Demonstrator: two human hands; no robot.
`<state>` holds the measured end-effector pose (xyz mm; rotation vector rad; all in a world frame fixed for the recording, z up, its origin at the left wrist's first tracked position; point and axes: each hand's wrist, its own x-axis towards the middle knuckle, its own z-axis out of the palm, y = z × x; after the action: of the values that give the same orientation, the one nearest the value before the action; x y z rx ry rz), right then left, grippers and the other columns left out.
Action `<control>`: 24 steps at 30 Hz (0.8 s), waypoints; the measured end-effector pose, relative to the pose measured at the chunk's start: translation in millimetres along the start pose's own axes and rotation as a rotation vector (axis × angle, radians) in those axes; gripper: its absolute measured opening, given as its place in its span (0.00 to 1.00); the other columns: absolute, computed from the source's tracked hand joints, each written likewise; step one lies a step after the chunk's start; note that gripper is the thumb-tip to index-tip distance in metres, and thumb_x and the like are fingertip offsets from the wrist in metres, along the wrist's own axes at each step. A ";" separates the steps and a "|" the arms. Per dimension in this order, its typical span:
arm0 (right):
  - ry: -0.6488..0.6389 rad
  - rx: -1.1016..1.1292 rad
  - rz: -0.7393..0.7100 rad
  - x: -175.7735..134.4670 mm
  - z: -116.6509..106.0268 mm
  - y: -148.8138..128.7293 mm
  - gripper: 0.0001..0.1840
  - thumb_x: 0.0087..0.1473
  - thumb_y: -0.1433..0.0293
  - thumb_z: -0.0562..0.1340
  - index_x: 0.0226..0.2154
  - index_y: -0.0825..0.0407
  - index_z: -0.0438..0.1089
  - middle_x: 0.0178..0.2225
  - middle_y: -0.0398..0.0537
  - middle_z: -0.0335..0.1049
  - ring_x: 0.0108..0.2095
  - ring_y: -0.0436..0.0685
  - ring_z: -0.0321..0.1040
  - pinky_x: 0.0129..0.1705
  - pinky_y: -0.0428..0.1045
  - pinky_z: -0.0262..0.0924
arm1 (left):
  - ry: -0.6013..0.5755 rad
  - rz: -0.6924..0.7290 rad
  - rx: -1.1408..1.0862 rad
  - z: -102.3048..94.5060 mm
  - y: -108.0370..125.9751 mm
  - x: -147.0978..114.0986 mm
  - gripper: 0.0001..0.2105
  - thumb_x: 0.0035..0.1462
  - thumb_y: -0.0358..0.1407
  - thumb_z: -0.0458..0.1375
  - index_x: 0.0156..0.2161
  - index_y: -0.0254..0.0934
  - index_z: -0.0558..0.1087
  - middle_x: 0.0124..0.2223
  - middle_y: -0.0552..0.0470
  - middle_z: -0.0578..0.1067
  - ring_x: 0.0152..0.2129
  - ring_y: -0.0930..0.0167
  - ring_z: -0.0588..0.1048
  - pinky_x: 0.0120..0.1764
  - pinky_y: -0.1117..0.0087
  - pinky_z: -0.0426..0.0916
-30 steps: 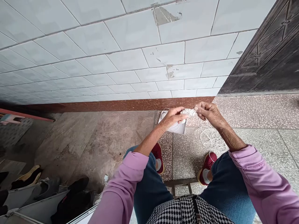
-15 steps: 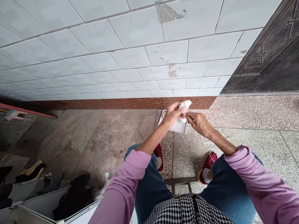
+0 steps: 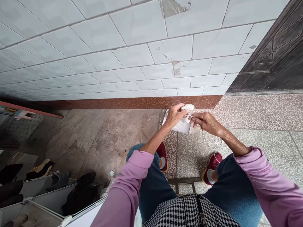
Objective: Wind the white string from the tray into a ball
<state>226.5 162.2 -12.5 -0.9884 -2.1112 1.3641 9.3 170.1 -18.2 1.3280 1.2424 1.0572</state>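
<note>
1. A seated person in a pink long-sleeved top holds a small white crocheted piece of cord (image 3: 187, 107) out over the speckled terrazzo floor (image 3: 258, 116), close to the white-tiled wall (image 3: 132, 53).
2. The left hand (image 3: 174, 115) is closed around the piece from above; the right hand (image 3: 204, 121) meets it from the side, fingertips pinched at its lower edge.
3. A loose white cord (image 3: 213, 142) trails from the work to a tangle on the floor beside the right red shoe (image 3: 211, 167).
4. A white square packet (image 3: 181, 126) shows just behind the hands.
5. Likely risks: the slack cord snagging on the shoe and tugging stitches loose, or the pinch slipping.
</note>
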 end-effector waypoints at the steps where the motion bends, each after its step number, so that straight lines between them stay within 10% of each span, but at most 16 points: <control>1: 0.000 0.030 0.014 0.0 -3.2 0.0 0.20 0.73 0.58 0.57 0.35 0.52 0.75 0.25 0.47 0.74 0.22 0.50 0.64 0.28 0.50 0.57 | 0.000 -0.009 0.001 -0.1 -0.5 0.4 0.17 0.52 0.41 0.68 0.45 0.32 0.80 0.34 0.52 0.78 0.29 0.72 0.77 0.33 0.71 0.76; 9: 0.268 -0.046 -0.082 0.9 -43.0 7.0 0.31 0.68 0.45 0.63 0.23 0.49 0.68 0.21 0.43 0.66 0.24 0.51 0.61 0.29 0.50 0.55 | -0.406 -0.159 -0.240 0.8 10.1 -4.1 0.15 0.51 0.43 0.73 0.36 0.34 0.79 0.30 0.51 0.77 0.25 0.74 0.75 0.32 0.69 0.74; 16: 0.112 0.015 0.006 9.5 -12.9 13.8 0.28 0.70 0.49 0.58 0.27 0.51 0.71 0.21 0.45 0.69 0.22 0.51 0.64 0.29 0.50 0.58 | -0.234 -0.175 -0.468 8.5 9.3 -1.7 0.20 0.46 0.42 0.75 0.41 0.36 0.75 0.40 0.47 0.80 0.33 0.72 0.78 0.38 0.68 0.75; 24: 0.091 -0.054 -0.149 -0.8 -9.5 -5.8 0.26 0.73 0.51 0.58 0.33 0.51 0.77 0.28 0.46 0.72 0.28 0.53 0.64 0.35 0.51 0.56 | -0.092 0.054 0.034 5.1 -0.1 1.0 0.12 0.45 0.35 0.66 0.37 0.37 0.73 0.30 0.58 0.71 0.26 0.76 0.68 0.30 0.73 0.62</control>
<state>231.7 165.8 -3.2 -0.8778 -2.1177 1.1739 14.4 170.7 -19.0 1.4272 1.1666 1.0049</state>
